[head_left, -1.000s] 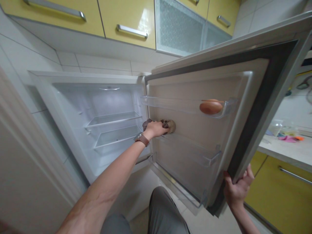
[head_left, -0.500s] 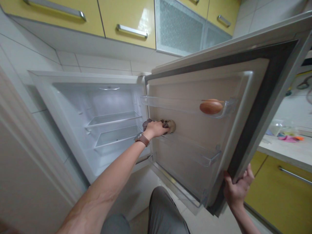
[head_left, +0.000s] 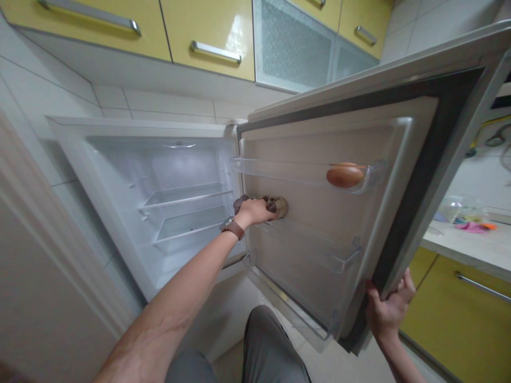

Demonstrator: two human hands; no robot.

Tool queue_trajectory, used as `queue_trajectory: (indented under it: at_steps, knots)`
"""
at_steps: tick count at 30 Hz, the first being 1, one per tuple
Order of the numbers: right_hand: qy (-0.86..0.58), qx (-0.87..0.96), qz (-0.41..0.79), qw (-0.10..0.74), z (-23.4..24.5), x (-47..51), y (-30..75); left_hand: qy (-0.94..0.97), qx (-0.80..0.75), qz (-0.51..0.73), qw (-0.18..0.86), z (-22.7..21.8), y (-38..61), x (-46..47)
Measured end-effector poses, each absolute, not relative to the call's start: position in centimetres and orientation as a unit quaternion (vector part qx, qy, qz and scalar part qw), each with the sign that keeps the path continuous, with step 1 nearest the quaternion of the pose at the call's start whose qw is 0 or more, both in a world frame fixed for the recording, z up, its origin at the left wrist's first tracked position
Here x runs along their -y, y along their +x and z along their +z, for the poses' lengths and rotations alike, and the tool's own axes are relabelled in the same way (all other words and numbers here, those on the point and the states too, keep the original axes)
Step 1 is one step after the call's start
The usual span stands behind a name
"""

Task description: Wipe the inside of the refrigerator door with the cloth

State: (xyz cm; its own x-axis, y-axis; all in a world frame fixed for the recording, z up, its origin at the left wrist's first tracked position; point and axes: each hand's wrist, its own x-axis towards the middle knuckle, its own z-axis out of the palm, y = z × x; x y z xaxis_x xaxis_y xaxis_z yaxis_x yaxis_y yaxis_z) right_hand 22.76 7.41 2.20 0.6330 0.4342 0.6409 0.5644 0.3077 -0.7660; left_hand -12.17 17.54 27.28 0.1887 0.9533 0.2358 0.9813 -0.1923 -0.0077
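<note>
My left hand [head_left: 257, 211], with a watch on its wrist, reaches to the inner side of the open fridge door [head_left: 311, 207]. Its fingers are closed over a brown, mottled bundle [head_left: 281, 206] near the hinge side, at the middle door shelf [head_left: 315, 244]. The hand covers much of the bundle, so its kind cannot be made out. At the door's outer edge, my right hand [head_left: 389, 308] grips the rim, thumb on the inner face. A smooth reddish-brown rounded thing [head_left: 344, 175] rests in the top door shelf [head_left: 283, 169].
Glass shelves [head_left: 195, 221] line the fridge interior at left. Yellow cabinets [head_left: 211, 32] hang above. To the right of the door, a counter [head_left: 475, 247] carries a clear container and coloured cloths. My knee [head_left: 267, 340] is below the door.
Almost nothing differs. The door has shifted very slightly left at its outer edge; both hands keep their places.
</note>
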Motion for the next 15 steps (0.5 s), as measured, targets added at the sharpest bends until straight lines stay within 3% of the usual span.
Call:
queue_trajectory:
  at_steps: [15]
  knots:
    - [-0.603, 0.411, -0.054, 0.681, 2.82, -7.11, 22.44, -0.775, 0.62, -0.096, 0.083, 27.01, -12.3, -17.69]
